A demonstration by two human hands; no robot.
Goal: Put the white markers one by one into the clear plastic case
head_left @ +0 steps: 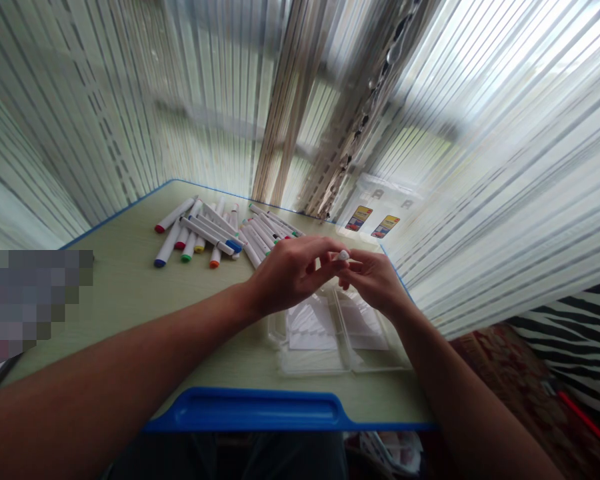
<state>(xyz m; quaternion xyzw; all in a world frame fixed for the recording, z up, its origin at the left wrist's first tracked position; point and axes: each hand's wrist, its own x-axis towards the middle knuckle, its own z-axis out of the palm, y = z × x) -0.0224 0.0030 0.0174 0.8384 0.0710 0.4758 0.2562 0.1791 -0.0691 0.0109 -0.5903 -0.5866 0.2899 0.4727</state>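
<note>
1. the left hand (285,273) and the right hand (375,280) met fingertip to fingertip above the near middle of the worktop (130,287), both forearms reaching in from the lower edge of the view.
2. between them sat a small white piece (343,255), rounded at its visible end. whether it was a cap or the tip of a pen could not be told.
3. the left hand was narrowed into a pinch, thumb and forefinger closed on the white piece, the other fingers curled under.
4. the right hand was likewise drawn in, its fingertips bunched against the same piece from the other side.
5. directly below the hands lay a clear plastic case (325,353), flat on the worktop, with white ribbed inserts showing through it.
6. a loose pile of markers (215,233) lay farther back and to the left, well apart from the hands. the bodies were white, with caps in red, blue, green, orange and yellow.
7. the worktop was pale green with a blue edge, and a blue moulded lip (260,408) ran along its near side.
8. striped sheer curtains (480,167) hung close behind and to the right, and two labelled packs (373,222) rested by them past the far right corner.
9. a zebra-striped fabric (580,320) showed low at the right.
</note>
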